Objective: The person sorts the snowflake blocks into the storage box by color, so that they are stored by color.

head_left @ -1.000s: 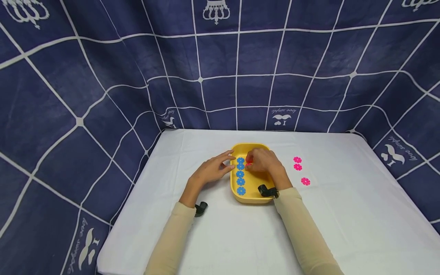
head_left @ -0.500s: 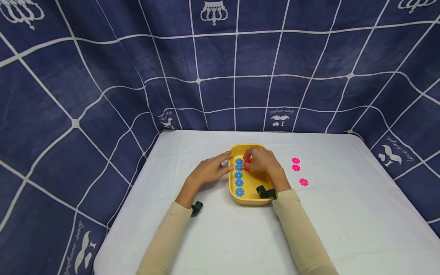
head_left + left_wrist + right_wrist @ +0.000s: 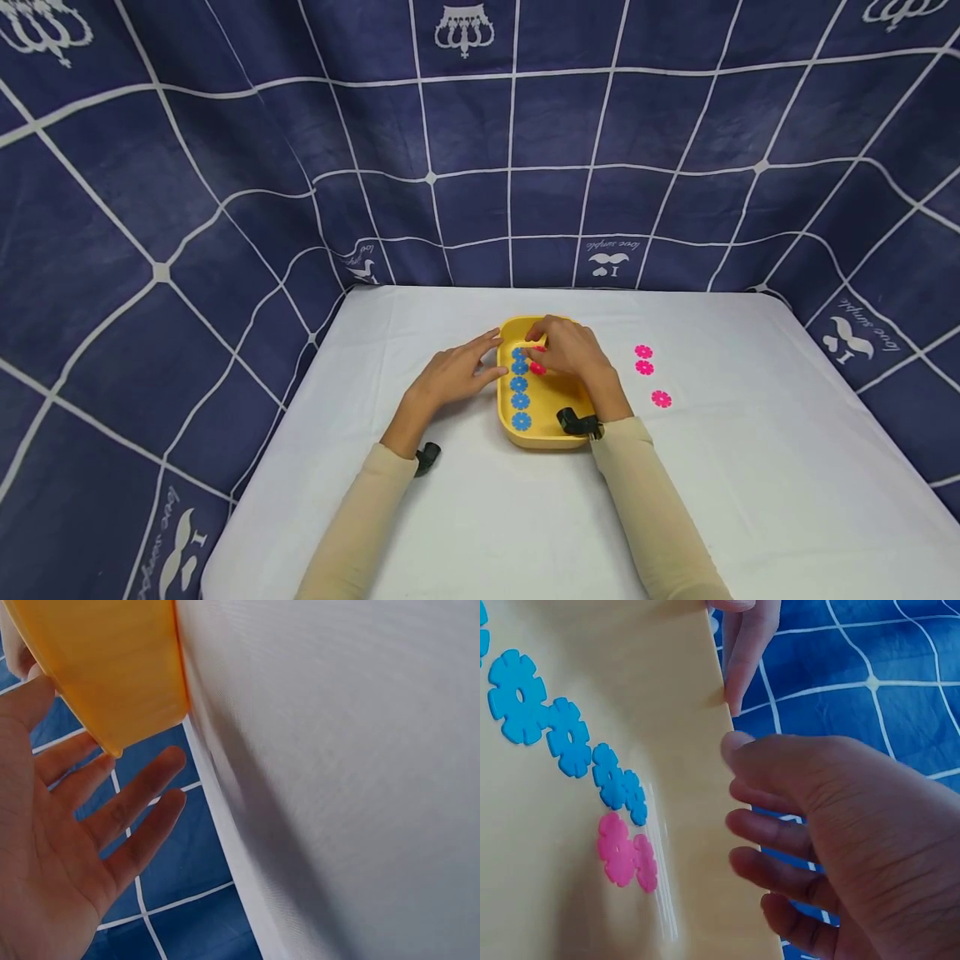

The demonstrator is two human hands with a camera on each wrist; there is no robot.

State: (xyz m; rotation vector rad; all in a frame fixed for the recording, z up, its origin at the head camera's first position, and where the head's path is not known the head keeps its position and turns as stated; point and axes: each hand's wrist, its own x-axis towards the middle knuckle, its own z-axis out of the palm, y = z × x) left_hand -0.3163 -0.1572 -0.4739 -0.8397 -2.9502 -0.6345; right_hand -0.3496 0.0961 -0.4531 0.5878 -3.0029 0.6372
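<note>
1. Half a second ago the right hand (image 3: 567, 348) had its fingertips down at the pink pieces inside the tray; now its fingers are parted and lifted clear, so more of those pieces shows.
2. The left hand (image 3: 453, 373) has stayed at the tray's left rim, fingers spread and slightly bent, holding nothing.
3. The right hand's fingers are separated too, loosely curved above the tray, pinching nothing.
4. The tray (image 3: 543, 408) is smooth, glossy yellow, rectangular with rounded corners, and sits on a white cloth-covered table (image 3: 750, 450).
5. Inside, five flat blue pieces (image 3: 519, 384), flower-shaped with notched edges and centre holes, form a line along the left side.
6. Two pink pieces (image 3: 616, 850) of the same shape lie beside the far end of that line.
7. Three more pink flowers (image 3: 644, 367) lie on the cloth right of the tray.
8. Behind hangs one navy curtain (image 3: 480, 125) with white grid lines.
</note>
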